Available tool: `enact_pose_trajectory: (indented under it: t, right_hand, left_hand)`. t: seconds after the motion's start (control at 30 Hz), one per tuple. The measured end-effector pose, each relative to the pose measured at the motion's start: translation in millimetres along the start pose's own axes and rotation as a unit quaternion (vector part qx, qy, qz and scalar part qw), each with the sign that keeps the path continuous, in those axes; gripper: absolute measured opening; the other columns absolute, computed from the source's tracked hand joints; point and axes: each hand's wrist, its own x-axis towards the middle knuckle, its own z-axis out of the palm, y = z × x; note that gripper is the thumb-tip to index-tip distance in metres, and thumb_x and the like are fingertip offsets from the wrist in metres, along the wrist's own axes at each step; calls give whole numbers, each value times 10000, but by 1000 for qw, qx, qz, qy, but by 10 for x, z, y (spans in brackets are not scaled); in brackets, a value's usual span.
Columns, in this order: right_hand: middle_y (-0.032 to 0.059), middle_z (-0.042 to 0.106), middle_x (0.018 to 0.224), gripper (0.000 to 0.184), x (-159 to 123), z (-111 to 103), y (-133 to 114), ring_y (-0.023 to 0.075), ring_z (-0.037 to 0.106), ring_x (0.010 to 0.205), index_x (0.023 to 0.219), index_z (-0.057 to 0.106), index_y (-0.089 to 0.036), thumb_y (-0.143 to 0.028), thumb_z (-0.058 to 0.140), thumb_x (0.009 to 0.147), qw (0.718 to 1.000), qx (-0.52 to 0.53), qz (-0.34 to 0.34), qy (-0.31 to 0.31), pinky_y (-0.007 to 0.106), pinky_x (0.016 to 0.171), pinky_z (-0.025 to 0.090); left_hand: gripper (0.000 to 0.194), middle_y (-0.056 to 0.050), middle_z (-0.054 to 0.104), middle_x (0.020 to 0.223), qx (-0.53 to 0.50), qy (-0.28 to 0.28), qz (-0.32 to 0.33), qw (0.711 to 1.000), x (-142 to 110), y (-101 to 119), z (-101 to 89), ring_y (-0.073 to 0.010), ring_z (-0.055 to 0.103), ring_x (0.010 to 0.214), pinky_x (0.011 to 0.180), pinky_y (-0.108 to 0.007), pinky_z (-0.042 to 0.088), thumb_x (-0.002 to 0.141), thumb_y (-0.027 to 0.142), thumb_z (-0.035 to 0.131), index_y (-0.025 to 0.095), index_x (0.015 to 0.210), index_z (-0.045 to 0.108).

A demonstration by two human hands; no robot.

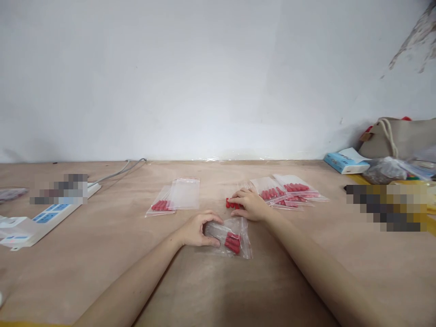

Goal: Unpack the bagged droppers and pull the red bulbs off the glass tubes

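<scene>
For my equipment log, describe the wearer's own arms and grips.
The left forearm and right forearm are bare as far as the picture shows, with no sleeve, watch or bracelet in view. The left grip and right grip wear no glove, and no ring shows. Nail details are too small to tell.

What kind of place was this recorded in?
Probably a small home or workshop packing spot: a wooden work surface against a plain wall, filled zip bags of red pieces, a power strip on the left, and a tissue box on the right.
</scene>
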Motion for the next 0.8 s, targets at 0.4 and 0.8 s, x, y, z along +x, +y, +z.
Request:
enact_pose_trajectory:
  t: [0.4, 0.8]
  right_hand:
    - [60, 601, 857, 230, 27, 108, 13, 194, 472, 878, 904, 630, -214, -377, 500, 806, 996, -33, 64, 47, 350, 787, 279]
    - [11, 560, 653, 58, -559, -131, -168, 132, 485, 654, 645, 597, -179, -216, 582, 687, 973, 181, 119, 75, 262, 636, 362]
  left_hand:
    - [500, -63, 559, 1015, -2, -2, -10, 1000, -1, 10, -10, -195, 521, 935, 833, -318, 407, 590, 400, 713, 187, 1019, 568]
    - [337, -72, 573, 992, -41, 98, -31, 994, 9, -47, 24, -186, 529, 935, 846, -324, 402, 695, 374, 639, 168, 956, 582]
